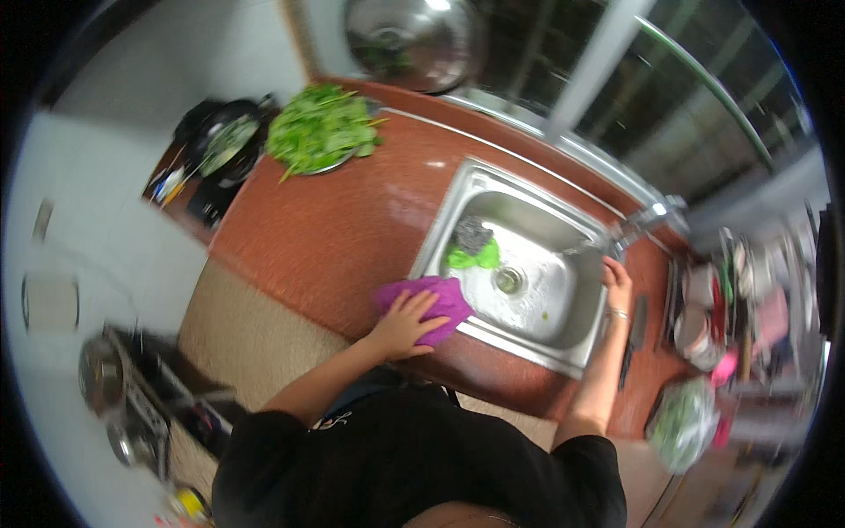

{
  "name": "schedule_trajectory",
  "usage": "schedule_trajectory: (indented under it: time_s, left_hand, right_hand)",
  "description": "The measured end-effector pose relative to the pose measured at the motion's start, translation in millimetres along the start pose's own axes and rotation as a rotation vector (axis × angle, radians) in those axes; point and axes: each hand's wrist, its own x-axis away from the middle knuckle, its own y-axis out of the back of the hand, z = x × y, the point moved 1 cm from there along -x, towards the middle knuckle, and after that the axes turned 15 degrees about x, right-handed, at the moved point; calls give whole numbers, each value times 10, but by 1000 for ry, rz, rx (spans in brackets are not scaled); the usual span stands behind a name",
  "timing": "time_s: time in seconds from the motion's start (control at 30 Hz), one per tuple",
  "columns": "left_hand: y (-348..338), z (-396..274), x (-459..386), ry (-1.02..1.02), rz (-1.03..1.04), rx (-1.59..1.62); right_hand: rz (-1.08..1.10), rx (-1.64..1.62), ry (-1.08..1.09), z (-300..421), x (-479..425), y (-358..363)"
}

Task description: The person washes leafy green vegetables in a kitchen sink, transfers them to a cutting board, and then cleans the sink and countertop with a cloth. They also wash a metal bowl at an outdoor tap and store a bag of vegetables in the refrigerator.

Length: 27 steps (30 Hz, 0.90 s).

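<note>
My left hand [408, 325] presses a purple cloth [441, 302] against the counter and the near left corner of the steel sink [521, 353], its fingers spread over the cloth. At the sink's right rim is my right hand [616, 284], just below the metal faucet [637, 224]; I see nothing in it, though it is blurred. Inside the wet basin, a grey scouring pad [473, 235] rests against a bright green cloth or sponge [483, 255]. The drain [508, 280] lies near the middle of the basin floor.
Leafy greens [323, 129] are heaped on a plate at the back left of the red-brown counter [317, 224]. A wok [228, 142] stands beyond them. Right of the sink lie a knife [637, 323], a dish rack [670, 297] and a plastic bag of greens [685, 422].
</note>
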Motion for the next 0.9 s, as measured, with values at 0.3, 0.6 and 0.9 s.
schedule_trajectory:
  time_s: [0.3, 0.6, 0.9]
  left_hand:
    - [-99, 162, 71, -106, 23, -65]
    - [15, 68, -197, -54, 350, -282]
    - [7, -535, -303, 153, 654, -421]
  right_hand:
    - [-216, 346, -239, 945, 3013, -170]
    - [-254, 453, -451, 1052, 4657, -22]
    - [-338, 490, -692, 295, 5812, 984]
